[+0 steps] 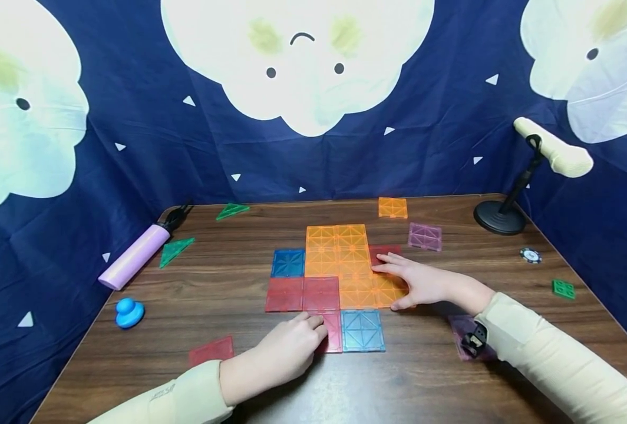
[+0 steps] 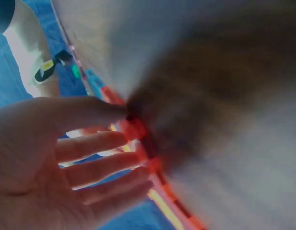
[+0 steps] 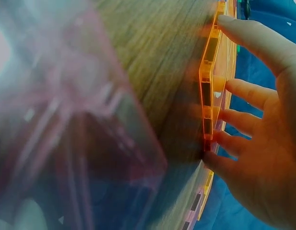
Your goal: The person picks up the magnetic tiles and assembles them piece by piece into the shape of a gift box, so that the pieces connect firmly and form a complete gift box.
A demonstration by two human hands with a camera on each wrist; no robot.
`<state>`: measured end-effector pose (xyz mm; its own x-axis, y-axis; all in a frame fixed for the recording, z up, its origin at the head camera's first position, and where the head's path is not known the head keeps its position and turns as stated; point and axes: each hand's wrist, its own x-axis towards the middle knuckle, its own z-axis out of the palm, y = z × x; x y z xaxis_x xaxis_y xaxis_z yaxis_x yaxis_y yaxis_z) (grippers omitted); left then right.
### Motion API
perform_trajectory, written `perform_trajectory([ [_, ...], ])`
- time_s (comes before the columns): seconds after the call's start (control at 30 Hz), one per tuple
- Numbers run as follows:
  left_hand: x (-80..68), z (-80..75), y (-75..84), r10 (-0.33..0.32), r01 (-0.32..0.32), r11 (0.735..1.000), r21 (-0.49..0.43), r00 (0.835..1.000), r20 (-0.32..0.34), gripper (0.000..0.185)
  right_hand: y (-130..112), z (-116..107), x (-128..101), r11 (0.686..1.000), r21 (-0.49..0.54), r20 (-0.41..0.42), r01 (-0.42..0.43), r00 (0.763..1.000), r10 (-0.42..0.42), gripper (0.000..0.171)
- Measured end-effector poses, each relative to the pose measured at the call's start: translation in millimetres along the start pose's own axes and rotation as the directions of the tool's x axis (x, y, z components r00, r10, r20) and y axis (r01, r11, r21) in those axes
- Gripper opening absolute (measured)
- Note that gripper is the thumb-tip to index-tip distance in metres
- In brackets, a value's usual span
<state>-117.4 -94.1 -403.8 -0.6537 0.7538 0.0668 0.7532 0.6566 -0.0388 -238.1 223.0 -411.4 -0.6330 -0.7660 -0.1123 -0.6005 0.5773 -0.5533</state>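
Several orange square magnetic tiles (image 1: pixel 352 264) lie flat in a stepped patch mid-table. Against them are a dark blue tile (image 1: pixel 288 262), a pair of red tiles (image 1: pixel 303 294) and a light blue tile (image 1: pixel 363 330). My left hand (image 1: pixel 284 351) rests at the left side of a front red tile (image 1: pixel 334 333); in the left wrist view its thumb and extended fingers meet the tile edges. My right hand (image 1: pixel 425 282) spreads over the patch's right side, fingertips on another red tile (image 1: pixel 380 253), thumb at the front right orange tile's edge (image 3: pixel 207 72).
Loose purple tiles (image 1: pixel 425 237) (image 3: pixel 61 124), an orange tile (image 1: pixel 392 207), green triangles (image 1: pixel 175 252) and a red tile (image 1: pixel 213 350) lie around. A blue knob-shaped piece (image 1: pixel 129 312) and purple cylinder (image 1: pixel 134 257) stand left; a black-based stand (image 1: pixel 500 217), chip (image 1: pixel 530 255) and green brick (image 1: pixel 563 288) right.
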Motion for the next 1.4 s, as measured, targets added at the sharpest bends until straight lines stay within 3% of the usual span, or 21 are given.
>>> perform_trajectory([
  [0.1,10.2,-2.7,-2.3,-0.008,0.008,1.0,0.001,0.998,0.056,0.038,-5.9,-5.4,-1.5,1.0,-0.009,-0.01,-0.025,1.0,0.025,0.077],
  [0.17,20.0,-3.9,-4.1,-0.008,0.007,1.0,0.008,0.996,0.085,0.054,-13.0,-10.2,-3.4,0.998,0.014,-0.059,-0.056,0.997,0.056,0.072],
  [0.27,34.9,-3.7,-6.2,-0.006,0.007,1.0,-0.006,0.991,0.131,0.076,-25.3,-16.1,-8.3,0.968,0.208,-0.167,-0.139,0.97,0.175,0.068],
  [0.3,39.0,-3.0,-6.5,-0.004,0.006,1.0,-0.011,0.99,0.144,0.081,-28.6,-16.9,-10.4,0.934,0.323,-0.187,-0.154,0.957,0.222,0.068],
  [0.33,42.1,-2.3,-6.7,-0.004,0.007,1.0,-0.017,0.987,0.16,0.085,-31.3,-16.7,-12.3,0.88,0.447,-0.197,-0.16,0.942,0.271,0.069],
  [0.4,46.5,0.7,-6.8,-0.004,0.008,1.0,-0.021,0.981,0.193,0.09,-34.2,-13.6,-16.0,0.728,0.668,-0.184,-0.155,0.913,0.363,0.072],
  [0.47,48.3,3.7,-6.6,0.001,0.002,1.0,-0.013,0.977,0.213,0.092,-34.6,-7.3,-18.8,0.59,0.794,-0.15,-0.144,0.895,0.42,0.075],
  [0.5,48.7,5.0,-6.6,0.006,-0.006,1.0,-0.001,0.975,0.22,0.092,-33.7,-3.5,-19.4,0.542,0.828,-0.132,-0.144,0.89,0.437,0.075],
  [0.53,48.9,6.2,-6.5,0.01,-0.014,1.0,0.015,0.974,0.227,0.092,-32.6,0.5,-19.7,0.518,0.843,-0.125,-0.146,0.883,0.452,0.075],
  [0.73,49.9,8.6,-6.0,0.074,-0.109,0.981,0.158,0.975,0.211,0.089,-25.9,15.5,-20.7,0.506,0.852,-0.162,-0.134,0.851,0.499,0.066],
  [0.93,50.1,8.6,-4.7,0.137,-0.192,0.944,0.267,0.968,0.212,0.085,-24.3,19.1,-22.0,0.43,0.9,-0.206,-0.066,0.806,0.555,0.057],
  [1.03,51.2,6.9,-4.7,0.142,-0.206,0.939,0.275,0.962,0.234,0.083,-24.1,17.7,-22.5,0.415,0.909,-0.227,-0.036,0.792,0.566,0.054],
  [1.13,53.0,1.7,-7.6,0.125,-0.185,0.964,0.191,0.949,0.289,0.079,-24.3,15.5,-23.3,0.418,0.908,-0.253,-0.006,0.79,0.559,0.052],
  [1.23,54.5,-6.2,-15.1,0.115,-0.132,0.991,0.027,0.935,0.336,0.072,-24.6,13.5,-23.4,0.419,0.908,-0.272,0.025,0.795,0.542,0.053],
  [1.3,55.2,-11.0,-21.8,0.14,-0.111,0.988,-0.105,0.934,0.33,0.065,-25.3,12.3,-22.1,0.421,0.906,-0.285,0.044,0.799,0.53,0.055],
  [1.4,54.8,-16.5,-31.0,0.194,-0.122,0.958,-0.26,0.942,0.275,0.053,-26.2,11.3,-17.7,0.42,0.905,-0.3,0.067,0.802,0.517,0.057],
])
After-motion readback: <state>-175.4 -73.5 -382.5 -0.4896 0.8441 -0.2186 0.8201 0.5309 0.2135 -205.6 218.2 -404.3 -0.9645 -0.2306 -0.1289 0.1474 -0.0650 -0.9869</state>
